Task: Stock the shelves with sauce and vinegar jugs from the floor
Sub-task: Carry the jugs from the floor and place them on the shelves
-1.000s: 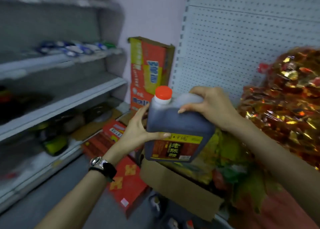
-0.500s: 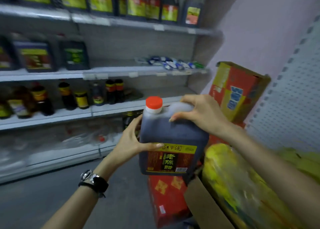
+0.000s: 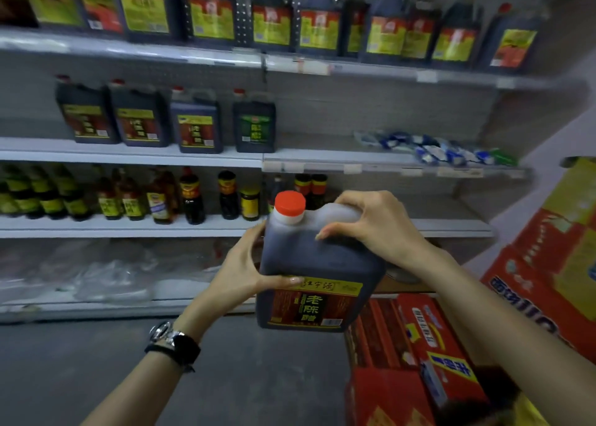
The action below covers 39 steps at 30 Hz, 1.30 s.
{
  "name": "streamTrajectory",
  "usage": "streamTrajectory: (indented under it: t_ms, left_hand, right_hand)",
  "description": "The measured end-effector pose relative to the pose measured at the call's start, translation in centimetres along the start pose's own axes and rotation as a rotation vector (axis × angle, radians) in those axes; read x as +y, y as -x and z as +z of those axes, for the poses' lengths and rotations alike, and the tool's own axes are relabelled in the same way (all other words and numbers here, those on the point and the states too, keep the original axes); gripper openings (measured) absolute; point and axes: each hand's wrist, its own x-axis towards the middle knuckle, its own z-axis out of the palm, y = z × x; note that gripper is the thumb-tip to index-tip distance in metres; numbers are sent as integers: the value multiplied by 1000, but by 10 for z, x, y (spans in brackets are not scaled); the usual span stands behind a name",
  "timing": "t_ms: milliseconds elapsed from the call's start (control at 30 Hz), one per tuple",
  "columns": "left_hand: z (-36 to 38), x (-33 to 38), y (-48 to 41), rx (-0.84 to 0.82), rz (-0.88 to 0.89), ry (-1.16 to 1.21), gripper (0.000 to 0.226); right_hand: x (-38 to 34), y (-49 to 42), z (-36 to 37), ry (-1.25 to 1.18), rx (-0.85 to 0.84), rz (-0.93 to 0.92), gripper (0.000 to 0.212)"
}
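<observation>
Dark translucent plastic jug [image 3: 322, 264], boxy, with a moulded handle on top, a round red screw cap [image 3: 289, 203] and a glossy yellow-and-red label [image 3: 316, 306] on the front. I hold it upright in mid-air in front of the lower shelves, above the grey concrete floor [image 3: 96, 361]. My right grip [image 3: 377, 225] curls over the handle, fingertips hooked down the front. My left grip [image 3: 245, 270] clasps the left side wall, thumb pressed across the label's top edge. Metal watch [image 3: 171, 338] with a black strap on my left wrist. White metal shelf [image 3: 129, 159] ahead carries four similar square jugs [image 3: 196, 125]. Red printed cardboard cartons [image 3: 419, 345] lie low right of the jug.
</observation>
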Motion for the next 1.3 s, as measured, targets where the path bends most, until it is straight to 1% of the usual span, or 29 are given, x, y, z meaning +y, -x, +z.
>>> streamTrajectory:
  t_ms: [67, 167, 267, 367, 467, 633, 700, 767, 833, 900, 1000, 1100, 1167, 1300]
  left_hand:
    - [-10, -10, -12, 23, -12, 1, 99]
    - [-21, -27, -33, 43, -47, 7, 98]
    - [-24, -44, -58, 60, -75, 1, 105]
    - [-19, -60, -89, 89, -100, -7, 104]
    - [-16, -73, -128, 125, -113, -29, 101]
    - [-9, -81, -192, 166, -116, -80, 108]
    - [-6, -85, -216, 206, -105, -79, 108]
    - [-4, -91, -238, 223, -108, -77, 103]
    - [-5, -97, -257, 221, -108, -90, 100]
    - [-6, -101, -277, 218, -100, -115, 99]
    - [-9, -106, -309, 209, -90, -141, 94]
    - [-17, -117, -346, 160, -75, -153, 93]
    - [-23, -125, -372, 133, -64, -143, 92]
    - [-37, -138, -433, 86, -65, -107, 92]
  right_hand:
    - [4, -21, 12, -9, -26, -17, 57]
    - [16, -52, 27, -20, -44, -21, 44]
    - [38, -81, 41, -30, -80, -40, 47]
    - [67, -112, 52, -31, -116, -71, 42]
    - [99, -147, 59, -44, -141, -106, 48]
    - [148, -203, 58, -48, -156, -143, 59]
    - [162, -228, 56, -37, -159, -173, 54]
    - [175, -246, 55, -26, -182, -188, 45]
    - [189, -261, 56, -41, -202, -186, 38]
    - [203, -276, 57, -50, -208, -173, 37]
    - [225, -300, 64, -35, -209, -140, 42]
    - [247, -324, 73, -14, -176, -103, 54]
    - [259, -341, 78, -10, -169, -83, 57]
    - [279, -385, 82, 19, -149, -30, 47]
